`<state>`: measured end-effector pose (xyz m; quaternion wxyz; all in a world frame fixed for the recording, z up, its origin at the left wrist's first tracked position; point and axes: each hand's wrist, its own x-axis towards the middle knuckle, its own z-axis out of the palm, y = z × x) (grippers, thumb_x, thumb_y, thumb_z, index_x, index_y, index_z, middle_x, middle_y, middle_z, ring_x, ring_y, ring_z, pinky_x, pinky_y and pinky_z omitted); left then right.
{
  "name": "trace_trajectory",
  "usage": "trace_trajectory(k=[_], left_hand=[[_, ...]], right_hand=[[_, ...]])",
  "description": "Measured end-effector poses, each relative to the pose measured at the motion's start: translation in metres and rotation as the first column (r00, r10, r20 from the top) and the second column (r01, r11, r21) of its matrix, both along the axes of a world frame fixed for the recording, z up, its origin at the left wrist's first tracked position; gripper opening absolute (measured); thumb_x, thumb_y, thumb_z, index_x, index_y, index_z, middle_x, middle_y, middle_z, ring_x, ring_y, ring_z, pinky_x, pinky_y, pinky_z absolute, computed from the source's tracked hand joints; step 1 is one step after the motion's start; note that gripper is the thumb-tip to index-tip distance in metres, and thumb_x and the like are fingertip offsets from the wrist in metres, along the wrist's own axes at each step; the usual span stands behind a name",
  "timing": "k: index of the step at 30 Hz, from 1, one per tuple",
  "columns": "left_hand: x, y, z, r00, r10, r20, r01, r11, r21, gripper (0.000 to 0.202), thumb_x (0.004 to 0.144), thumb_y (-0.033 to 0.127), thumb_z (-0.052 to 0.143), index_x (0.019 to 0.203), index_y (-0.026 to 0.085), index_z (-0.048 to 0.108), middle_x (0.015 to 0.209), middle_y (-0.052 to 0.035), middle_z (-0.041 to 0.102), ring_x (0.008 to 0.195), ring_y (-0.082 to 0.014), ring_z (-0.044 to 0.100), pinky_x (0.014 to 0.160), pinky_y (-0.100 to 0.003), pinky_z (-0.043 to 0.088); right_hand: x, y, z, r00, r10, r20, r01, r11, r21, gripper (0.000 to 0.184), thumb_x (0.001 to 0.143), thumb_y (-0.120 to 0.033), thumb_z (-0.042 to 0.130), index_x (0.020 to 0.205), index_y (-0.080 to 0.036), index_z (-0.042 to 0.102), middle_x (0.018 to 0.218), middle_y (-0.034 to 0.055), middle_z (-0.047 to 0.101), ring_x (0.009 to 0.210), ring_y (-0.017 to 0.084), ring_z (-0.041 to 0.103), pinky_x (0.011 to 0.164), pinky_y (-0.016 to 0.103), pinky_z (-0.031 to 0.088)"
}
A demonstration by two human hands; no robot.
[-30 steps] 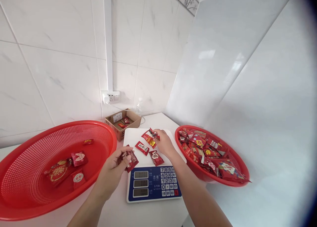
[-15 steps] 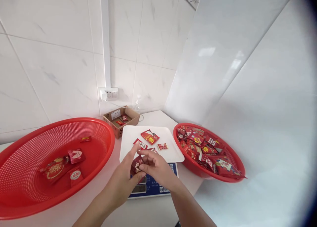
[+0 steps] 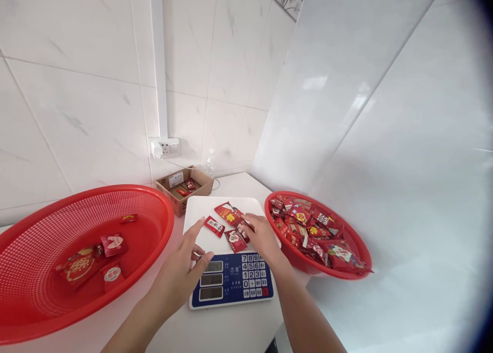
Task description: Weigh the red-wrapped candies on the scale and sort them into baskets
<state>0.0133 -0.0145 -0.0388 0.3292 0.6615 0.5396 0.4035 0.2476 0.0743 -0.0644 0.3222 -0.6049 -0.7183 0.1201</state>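
Observation:
A digital scale (image 3: 233, 297) with a white weighing tray (image 3: 200, 209) stands in front of me. My right hand (image 3: 264, 241) is over the tray's right part, its fingertips closed on a dark red snack packet (image 3: 242, 231) at tray level. Beside that packet lie a red and yellow packet (image 3: 228, 213), a red packet with a white label (image 3: 214, 226) and another red packet (image 3: 235, 241). My left hand (image 3: 181, 271) is open and holds nothing, its thumb in front of the scale's display and its fingers by the tray's left edge.
On the left is a large red basket (image 3: 164, 209) with several packets. Another red basket (image 3: 287, 253), heaped with packets, stands on the right. A cardboard box (image 3: 179, 206) with small packets, a clear bottle (image 3: 210, 160) and a wall socket (image 3: 165, 148) are behind.
The dark red packet, held between both hands before, is now down at the tray under my right hand. My left hand has let go and moved left, uncovering the display.

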Motion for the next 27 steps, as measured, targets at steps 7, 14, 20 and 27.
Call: trace_trajectory(k=[7, 14, 20, 27], left_hand=[[0.000, 0.002, 0.001, 0.996, -0.010, -0.093, 0.012, 1.000, 0.020, 0.058, 0.089, 0.044, 0.047, 0.143, 0.029, 0.036, 0.106, -0.0081, 0.065, 0.085, -0.0210, 0.064, 0.074, -0.034, 0.052], [-0.001, 0.002, 0.003, 0.987, -0.022, -0.161, 0.027, 0.999, 0.030, 0.052, 0.089, 0.043, 0.044, 0.140, 0.029, 0.039, 0.105, -0.0064, 0.065, 0.085, -0.0200, 0.065, 0.073, -0.033, 0.054], [0.001, 0.002, 0.000, 0.980, -0.039, -0.194, 0.044, 0.999, 0.023, 0.052, 0.089, 0.042, 0.042, 0.139, 0.029, 0.039, 0.103, -0.0059, 0.066, 0.085, -0.0201, 0.066, 0.072, -0.033, 0.055], [-0.001, 0.002, 0.001, 0.975, -0.052, -0.217, 0.057, 0.998, 0.018, 0.051, 0.090, 0.041, 0.042, 0.139, 0.027, 0.040, 0.101, -0.0063, 0.066, 0.086, -0.0202, 0.066, 0.074, -0.034, 0.055]], right_hand=[[0.018, -0.012, -0.011, 0.994, 0.027, 0.110, -0.024, 0.999, -0.029, 0.037, 0.093, -0.025, 0.037, 0.115, -0.018, 0.066, 0.122, 0.0100, 0.065, 0.116, 0.021, 0.055, 0.105, 0.038, 0.038], [0.021, -0.024, -0.007, 0.966, -0.075, 0.249, 0.085, 0.996, -0.028, 0.038, 0.093, -0.036, 0.042, 0.115, -0.016, 0.066, 0.117, 0.0128, 0.065, 0.112, 0.025, 0.055, 0.099, 0.037, 0.040], [0.006, -0.021, -0.001, 0.893, -0.188, 0.408, 0.221, 0.975, -0.035, 0.039, 0.094, -0.039, 0.041, 0.104, -0.015, 0.071, 0.105, 0.0145, 0.066, 0.107, 0.027, 0.056, 0.096, 0.037, 0.040], [0.000, -0.026, -0.004, 0.984, 0.031, 0.175, -0.017, 0.997, -0.077, 0.047, 0.092, -0.041, 0.044, 0.134, -0.021, 0.055, 0.145, 0.0089, 0.046, 0.137, 0.026, 0.035, 0.112, 0.043, 0.029]])
